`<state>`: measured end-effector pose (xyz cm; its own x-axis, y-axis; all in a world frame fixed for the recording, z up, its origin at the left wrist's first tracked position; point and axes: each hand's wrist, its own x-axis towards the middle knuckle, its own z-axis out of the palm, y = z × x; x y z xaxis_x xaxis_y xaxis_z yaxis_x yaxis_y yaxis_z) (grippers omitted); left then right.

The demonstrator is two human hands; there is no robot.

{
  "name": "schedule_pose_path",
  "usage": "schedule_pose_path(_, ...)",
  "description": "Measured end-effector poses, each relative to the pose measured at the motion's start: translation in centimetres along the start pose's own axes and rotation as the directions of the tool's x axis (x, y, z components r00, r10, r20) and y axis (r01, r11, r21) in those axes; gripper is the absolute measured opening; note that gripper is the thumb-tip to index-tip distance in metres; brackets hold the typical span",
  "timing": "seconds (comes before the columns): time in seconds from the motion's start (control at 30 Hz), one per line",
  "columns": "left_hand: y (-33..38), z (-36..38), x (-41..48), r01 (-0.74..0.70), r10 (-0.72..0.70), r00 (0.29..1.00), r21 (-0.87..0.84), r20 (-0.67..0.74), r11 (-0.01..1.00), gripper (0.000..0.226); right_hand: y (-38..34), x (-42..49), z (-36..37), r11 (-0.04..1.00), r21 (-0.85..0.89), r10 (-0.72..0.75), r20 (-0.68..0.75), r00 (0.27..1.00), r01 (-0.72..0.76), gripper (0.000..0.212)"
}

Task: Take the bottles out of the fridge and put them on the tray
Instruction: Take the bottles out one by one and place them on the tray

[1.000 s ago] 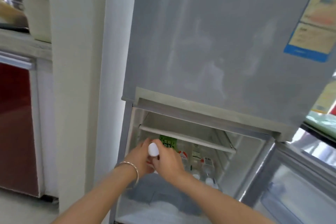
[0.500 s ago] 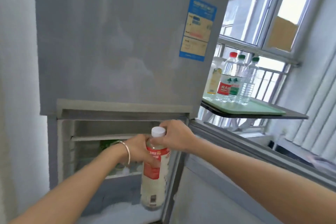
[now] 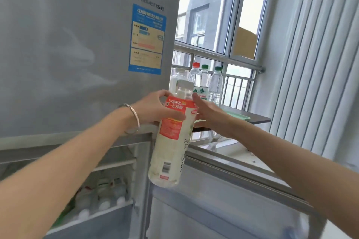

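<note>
A tall white bottle (image 3: 171, 145) with a red label and white cap hangs upright in front of the grey fridge (image 3: 77, 54). My left hand (image 3: 155, 108) is shut on its upper part. My right hand (image 3: 211, 116) lies against the bottle's right side, fingers extended. Behind them a pale green tray (image 3: 239, 116) rests on a dark shelf and carries several bottles (image 3: 202, 83) with red, green and white caps. More bottles (image 3: 101, 198) stand in the open lower compartment at bottom left.
The lower fridge door (image 3: 223, 196) stands open below my right arm. A window with a metal rail (image 3: 223, 58) is behind the tray. Vertical blinds (image 3: 314, 64) hang on the right.
The bottle has been lifted out of the lower compartment and moved up and right, toward the tray. My right hand has slid from the cap to the bottle's side.
</note>
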<state>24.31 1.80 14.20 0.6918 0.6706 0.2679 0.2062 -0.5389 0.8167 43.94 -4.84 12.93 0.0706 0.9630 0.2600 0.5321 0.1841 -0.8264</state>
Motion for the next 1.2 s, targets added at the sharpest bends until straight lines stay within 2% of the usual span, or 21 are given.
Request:
schedule_pose_path(0.1, 2.8, -0.7, 2.2, -0.08, 0.073, 0.987, -0.048, -0.143, 0.996, 0.076, 0.3, 0.1, -1.8, 0.988, 0.155, -0.011, 0.176, 0.984, -0.016, 0.095)
schedule_pose_path(0.17, 4.3, -0.6, 4.1, -0.148, 0.111, 0.959, -0.126, -0.26, 0.981, 0.077, 0.7, 0.3, -2.9, 0.991, 0.133, -0.004, 0.263, 0.965, -0.032, 0.079)
schedule_pose_path(0.2, 5.0, -0.3, 5.1, -0.186, 0.135, 0.943, -0.145, -0.305, 0.972, 0.076, 0.9, 0.6, -3.3, 0.996, 0.088, 0.003, 0.259, 0.966, -0.027, 0.074)
schedule_pose_path(0.27, 6.1, 0.2, 6.9, -0.257, 0.182, 0.909, -0.162, -0.376, 0.953, 0.079, 1.1, 1.5, -4.1, 1.0, 0.005, -0.028, 0.107, 0.994, 0.028, 0.081)
schedule_pose_path(0.33, 6.5, 0.8, 8.7, -0.312, 0.216, 0.883, -0.177, -0.418, 0.933, 0.09, 1.3, 2.8, -5.1, 0.996, 0.027, -0.08, -0.051, 0.996, 0.081, 0.094)
schedule_pose_path(0.4, 6.3, 1.5, 10.5, -0.311, 0.2, 0.889, -0.221, -0.413, 0.925, 0.107, 1.9, 4.6, -6.1, 0.993, 0.053, -0.102, -0.133, 0.986, 0.11, 0.098)
schedule_pose_path(0.43, 5.9, 2.0, 11.1, -0.284, 0.175, 0.903, -0.24, -0.393, 0.928, 0.106, 2.3, 5.6, -6.4, 0.992, 0.052, -0.104, -0.165, 0.981, 0.114, 0.095)
schedule_pose_path(0.53, 3.2, 4.1, 12.7, -0.194, 0.138, 0.937, -0.148, -0.321, 0.97, 0.078, 3.8, 8.3, -6.0, 0.992, 0.084, -0.076, -0.222, 0.972, 0.096, 0.073)
schedule_pose_path(0.6, 1.3, 5.7, 13.5, -0.194, 0.148, 0.943, -0.132, -0.299, 0.972, 0.061, 4.9, 9.5, -5.1, 0.992, 0.096, -0.055, -0.238, 0.97, 0.079, 0.062)
schedule_pose_path(0.7, -0.7, 6.7, 14.5, -0.217, 0.155, 0.933, -0.165, -0.326, 0.962, 0.052, 6.4, 10.9, -4.0, 0.993, 0.09, -0.053, -0.223, 0.973, 0.075, 0.042)
schedule_pose_path(0.77, -1.5, 6.9, 15.0, -0.233, 0.165, 0.929, -0.175, -0.333, 0.957, 0.053, 7.0, 11.6, -3.8, 0.992, 0.098, -0.054, -0.229, 0.972, 0.078, 0.038)
schedule_pose_path(0.93, -2.7, 7.2, 15.3, -0.198, 0.131, 0.936, -0.182, -0.326, 0.963, 0.058, 8.4, 12.5, -3.7, 0.995, 0.081, -0.046, -0.205, 0.978, 0.064, 0.053)
schedule_pose_path(1.07, -3.1, 7.5, 14.7, -0.193, 0.132, 0.93, -0.152, -0.342, 0.969, 0.056, 8.1, 12.3, -3.8, 0.999, -0.03, -0.048, -0.16, 0.986, 0.044, 0.06)
schedule_pose_path(1.13, -3.0, 7.5, 14.0, -0.159, 0.11, 0.938, -0.126, -0.329, 0.979, 0.052, 7.5, 11.7, -3.4, 0.996, -0.083, -0.056, -0.236, 0.97, 0.037, 0.071)
schedule_pose_path(1.2, -2.8, 7.2, 12.6, -0.147, 0.12, 0.939, -0.06, -0.321, 0.987, 0.049, 6.8, 10.8, -2.5, 0.978, -0.205, -0.122, -0.427, 0.896, 0.035, 0.081)
